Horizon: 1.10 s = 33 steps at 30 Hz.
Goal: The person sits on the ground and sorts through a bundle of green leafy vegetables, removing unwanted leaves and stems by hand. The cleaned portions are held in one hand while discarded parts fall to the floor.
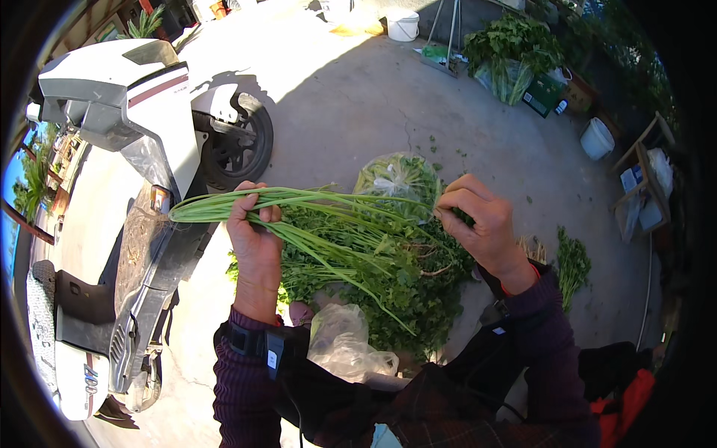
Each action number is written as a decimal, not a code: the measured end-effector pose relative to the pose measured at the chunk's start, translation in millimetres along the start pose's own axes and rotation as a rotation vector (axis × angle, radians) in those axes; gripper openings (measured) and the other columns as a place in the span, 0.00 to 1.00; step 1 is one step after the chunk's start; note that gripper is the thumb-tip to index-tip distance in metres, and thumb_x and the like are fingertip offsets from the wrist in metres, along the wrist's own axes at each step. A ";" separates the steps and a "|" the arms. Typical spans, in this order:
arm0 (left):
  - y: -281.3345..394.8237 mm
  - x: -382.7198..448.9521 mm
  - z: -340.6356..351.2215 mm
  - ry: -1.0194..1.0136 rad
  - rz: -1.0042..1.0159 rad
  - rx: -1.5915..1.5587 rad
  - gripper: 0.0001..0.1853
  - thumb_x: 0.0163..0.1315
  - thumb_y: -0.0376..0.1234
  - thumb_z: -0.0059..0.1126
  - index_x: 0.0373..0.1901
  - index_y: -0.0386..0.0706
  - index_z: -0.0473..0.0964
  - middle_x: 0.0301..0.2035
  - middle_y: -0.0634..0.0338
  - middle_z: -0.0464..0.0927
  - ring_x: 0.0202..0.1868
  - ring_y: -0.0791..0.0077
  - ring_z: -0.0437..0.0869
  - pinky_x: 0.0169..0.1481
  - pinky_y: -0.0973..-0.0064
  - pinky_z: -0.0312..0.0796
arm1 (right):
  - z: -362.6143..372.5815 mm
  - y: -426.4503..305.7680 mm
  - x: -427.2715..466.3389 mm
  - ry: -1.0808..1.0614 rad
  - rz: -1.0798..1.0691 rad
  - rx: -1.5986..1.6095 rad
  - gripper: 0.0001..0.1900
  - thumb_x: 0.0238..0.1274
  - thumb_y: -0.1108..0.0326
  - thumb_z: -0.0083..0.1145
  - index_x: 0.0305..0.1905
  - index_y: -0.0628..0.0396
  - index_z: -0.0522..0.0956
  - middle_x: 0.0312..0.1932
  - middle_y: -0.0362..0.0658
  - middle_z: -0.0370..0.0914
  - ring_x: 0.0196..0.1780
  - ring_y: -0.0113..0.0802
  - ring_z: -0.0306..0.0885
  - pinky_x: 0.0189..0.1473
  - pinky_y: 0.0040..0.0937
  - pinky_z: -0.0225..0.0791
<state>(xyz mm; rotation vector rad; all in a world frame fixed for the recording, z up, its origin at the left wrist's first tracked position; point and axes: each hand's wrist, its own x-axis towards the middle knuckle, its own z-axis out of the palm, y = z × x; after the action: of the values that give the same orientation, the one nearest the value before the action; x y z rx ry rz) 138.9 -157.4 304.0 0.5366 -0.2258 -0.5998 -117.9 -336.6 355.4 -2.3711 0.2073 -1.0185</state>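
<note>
My left hand [252,224] is closed around a bunch of long green leafy-herb stems [302,199]. The root end points left, and the leafy ends spread to the right. At the right, my right hand [473,215] pinches with thumb and forefinger at the tip of one stem; whether it also holds a leaf is hard to tell. Beneath the bunch lies a large heap of leafy green herbs [403,313] on the ground. Just behind the heap sits a clear plastic bag of greens [392,173]. A crumpled clear plastic bag [339,336] lies near my knees.
A white scooter [162,123] stands close on the left. A small herb bunch [571,266] lies on the concrete at right. Farther off are a white bucket [402,27], another bucket [597,138], bagged greens [510,50], a green box [542,95] and a wooden frame [644,173].
</note>
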 end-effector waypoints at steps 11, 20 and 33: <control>16.3 5.6 -4.0 0.052 -0.010 -0.140 0.04 0.58 0.25 0.52 0.35 0.38 0.71 0.29 0.54 0.77 0.18 0.80 0.67 0.22 0.84 0.59 | -7.2 30.3 -17.2 -0.410 0.431 0.387 0.09 0.56 0.66 0.62 0.35 0.61 0.77 0.27 0.39 0.74 0.27 0.27 0.69 0.29 0.27 0.62; 11.8 3.9 -6.2 -0.022 -0.092 -0.153 0.04 0.61 0.27 0.50 0.36 0.36 0.71 0.30 0.54 0.77 0.17 0.83 0.65 0.21 0.84 0.56 | 39.7 30.1 -21.5 -0.177 0.281 0.400 0.10 0.56 0.71 0.60 0.44 0.56 0.79 0.33 0.42 0.77 0.34 0.31 0.75 0.37 0.27 0.68; 10.1 0.3 -0.7 -0.071 -0.162 -0.160 0.05 0.61 0.26 0.49 0.38 0.35 0.70 0.33 0.53 0.76 0.17 0.84 0.65 0.21 0.84 0.57 | 35.7 25.4 -14.2 -0.661 0.673 0.601 0.09 0.58 0.67 0.59 0.38 0.61 0.77 0.30 0.41 0.76 0.35 0.27 0.74 0.38 0.29 0.67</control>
<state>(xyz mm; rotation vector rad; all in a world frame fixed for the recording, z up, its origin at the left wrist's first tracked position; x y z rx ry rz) 144.2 -150.3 308.8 0.3812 -0.1999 -0.7885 -100.7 -338.0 312.7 -1.7497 0.3514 0.0470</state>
